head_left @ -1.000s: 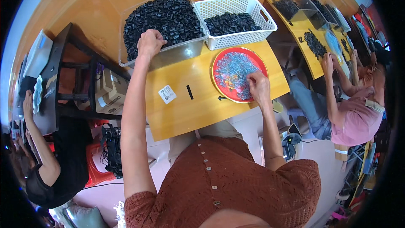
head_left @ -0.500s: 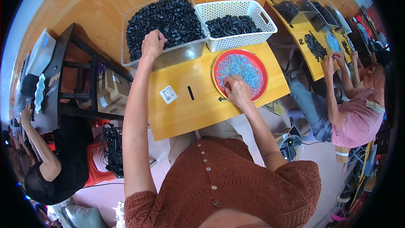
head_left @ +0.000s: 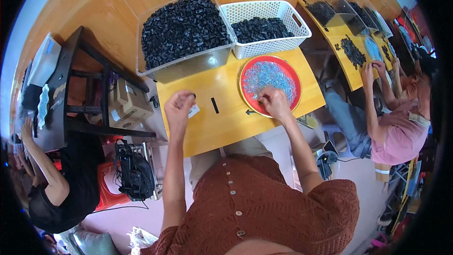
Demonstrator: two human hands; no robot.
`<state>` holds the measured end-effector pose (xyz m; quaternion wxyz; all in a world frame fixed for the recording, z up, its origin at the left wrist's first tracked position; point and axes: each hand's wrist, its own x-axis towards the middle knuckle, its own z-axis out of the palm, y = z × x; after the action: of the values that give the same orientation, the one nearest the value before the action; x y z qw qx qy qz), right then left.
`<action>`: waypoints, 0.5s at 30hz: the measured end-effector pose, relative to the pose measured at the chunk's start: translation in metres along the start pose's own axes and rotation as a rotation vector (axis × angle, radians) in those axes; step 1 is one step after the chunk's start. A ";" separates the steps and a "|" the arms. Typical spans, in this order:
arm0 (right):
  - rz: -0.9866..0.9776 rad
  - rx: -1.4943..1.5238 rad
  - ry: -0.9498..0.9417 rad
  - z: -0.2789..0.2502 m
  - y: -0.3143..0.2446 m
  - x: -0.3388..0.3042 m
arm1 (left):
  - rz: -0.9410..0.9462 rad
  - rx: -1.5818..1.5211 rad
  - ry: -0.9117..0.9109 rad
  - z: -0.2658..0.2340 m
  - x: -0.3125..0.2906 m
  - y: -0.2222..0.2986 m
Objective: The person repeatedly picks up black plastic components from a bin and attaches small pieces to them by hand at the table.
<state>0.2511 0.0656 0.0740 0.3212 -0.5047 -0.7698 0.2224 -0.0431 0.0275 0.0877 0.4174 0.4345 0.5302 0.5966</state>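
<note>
1. The left hand [head_left: 179, 108] is held above the yellow table [head_left: 222, 123], fingers curled shut around a small black piece that can barely be made out.
2. The right hand [head_left: 273, 104] is set on the near rim of the red round tray [head_left: 292, 68], fingertips pinched among the pale blue bits [head_left: 271, 75].
3. Behind, a clear bin [head_left: 188, 63] and a white basket [head_left: 264, 45] are filled with black parts [head_left: 181, 28].

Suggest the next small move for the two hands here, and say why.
Probably bring the hands together over the yellow table. The left hand is closed above it, seemingly on a small black part, clear of the clear bin; the right hand pinches at small pieces on the red tray's near edge.
</note>
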 end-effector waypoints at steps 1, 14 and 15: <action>-0.005 -0.039 0.049 0.005 0.010 -0.004 | -0.049 0.020 0.021 0.002 -0.010 -0.012; 0.170 -0.041 0.144 0.000 0.008 -0.020 | -0.004 0.211 0.146 0.022 -0.057 -0.069; 0.176 -0.041 0.143 -0.001 0.007 -0.022 | 0.005 0.171 0.155 0.021 -0.057 -0.070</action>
<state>0.2627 0.0484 0.0643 0.3443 -0.5914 -0.7021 0.1971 -0.0048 -0.0153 0.0148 0.3349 0.4226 0.6088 0.5819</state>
